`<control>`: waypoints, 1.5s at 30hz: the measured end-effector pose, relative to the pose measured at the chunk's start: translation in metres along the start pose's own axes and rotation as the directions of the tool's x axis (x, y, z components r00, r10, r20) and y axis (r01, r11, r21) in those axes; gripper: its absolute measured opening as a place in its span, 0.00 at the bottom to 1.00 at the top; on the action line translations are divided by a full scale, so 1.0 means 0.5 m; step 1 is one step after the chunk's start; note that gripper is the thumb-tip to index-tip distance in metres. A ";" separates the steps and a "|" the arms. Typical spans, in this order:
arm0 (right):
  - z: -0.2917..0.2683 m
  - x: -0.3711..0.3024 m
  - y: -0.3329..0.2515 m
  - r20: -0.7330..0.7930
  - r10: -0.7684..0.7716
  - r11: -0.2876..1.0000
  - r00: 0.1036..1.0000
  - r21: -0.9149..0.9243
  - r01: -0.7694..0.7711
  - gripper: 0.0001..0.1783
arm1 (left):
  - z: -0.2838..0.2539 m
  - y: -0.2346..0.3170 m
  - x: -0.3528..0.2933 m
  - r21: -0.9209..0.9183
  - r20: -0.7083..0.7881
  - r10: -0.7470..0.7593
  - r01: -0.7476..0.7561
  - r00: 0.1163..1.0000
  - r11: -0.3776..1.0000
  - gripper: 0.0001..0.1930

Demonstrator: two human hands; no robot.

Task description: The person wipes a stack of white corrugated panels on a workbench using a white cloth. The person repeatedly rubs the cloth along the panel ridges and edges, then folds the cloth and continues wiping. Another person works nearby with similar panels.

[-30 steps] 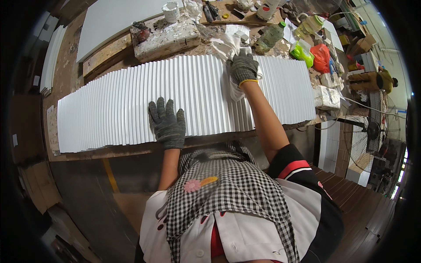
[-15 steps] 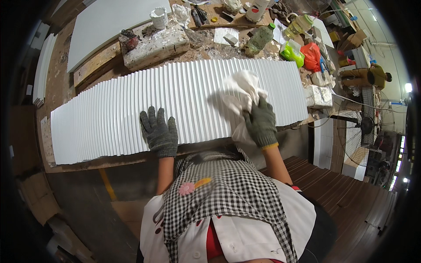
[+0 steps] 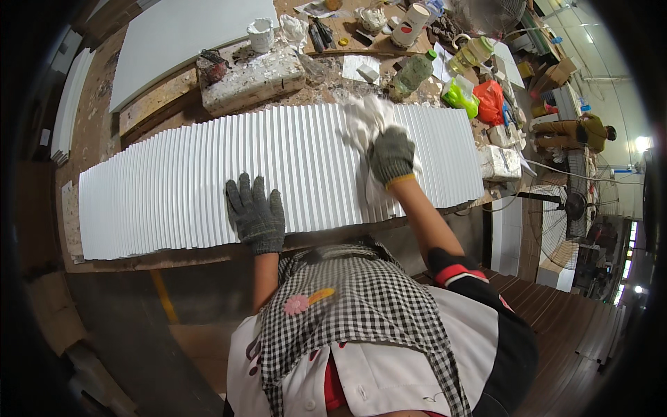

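A long row of narrow white strips [image 3: 187,181], packed side by side, lies across the workbench. My left hand [image 3: 257,214], in a dark grey knitted glove, rests flat on the strips left of the middle with its fingers spread. My right hand [image 3: 392,156], gloved alike with a yellow cuff, is closed round a crumpled white cloth [image 3: 367,121]. Part of the cloth hangs below the hand over the strips. It touches the far edge of the row, right of the middle. The fingertips of my right hand are partly hidden by the cloth.
Behind the row stand a stained white block [image 3: 253,83] with a white cup [image 3: 261,35], a green-capped bottle [image 3: 411,75], a red bag [image 3: 490,101] and a white panel [image 3: 184,48]. A fan [image 3: 566,206] is at the right; farther off, another person [image 3: 577,132] stands.
My right hand has moved away from me and slightly left, carrying the cloth to the far edge of the strips. My left hand stays nearly in place.
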State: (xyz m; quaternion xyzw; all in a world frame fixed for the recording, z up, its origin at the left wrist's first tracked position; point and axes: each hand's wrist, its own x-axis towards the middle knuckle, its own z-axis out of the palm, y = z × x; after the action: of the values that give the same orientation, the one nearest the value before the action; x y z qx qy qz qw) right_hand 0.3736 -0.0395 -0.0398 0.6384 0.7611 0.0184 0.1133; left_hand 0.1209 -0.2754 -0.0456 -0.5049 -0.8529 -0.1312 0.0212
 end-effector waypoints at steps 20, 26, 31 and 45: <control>-0.194 -0.170 0.010 -0.100 -0.408 0.902 0.907 0.108 0.418 0.25 | -0.065 -0.042 -0.032 -0.648 -0.260 0.202 -0.326 0.944 0.688 0.14; -0.184 -0.446 0.097 0.138 -0.297 0.627 0.945 0.774 0.084 0.13 | -0.093 -0.093 -0.137 -0.596 0.265 0.777 -0.537 0.571 0.597 0.11; -0.019 -0.587 0.083 0.412 -0.578 0.602 0.704 0.798 0.027 0.23 | -0.028 -0.110 -0.217 -0.808 0.586 0.677 0.251 0.445 0.533 0.15; 0.112 -0.514 0.182 0.377 -0.892 0.439 0.250 0.853 0.281 0.33 | -0.098 0.095 -0.218 -0.694 0.693 0.716 -0.191 0.082 0.694 0.21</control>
State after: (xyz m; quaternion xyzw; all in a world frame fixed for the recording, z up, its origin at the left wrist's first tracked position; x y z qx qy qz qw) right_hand 0.5135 -0.2800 -0.0402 0.1917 0.7610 -0.5790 0.2209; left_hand 0.2108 -0.3590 -0.0070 -0.7128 -0.4190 0.0272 -0.5618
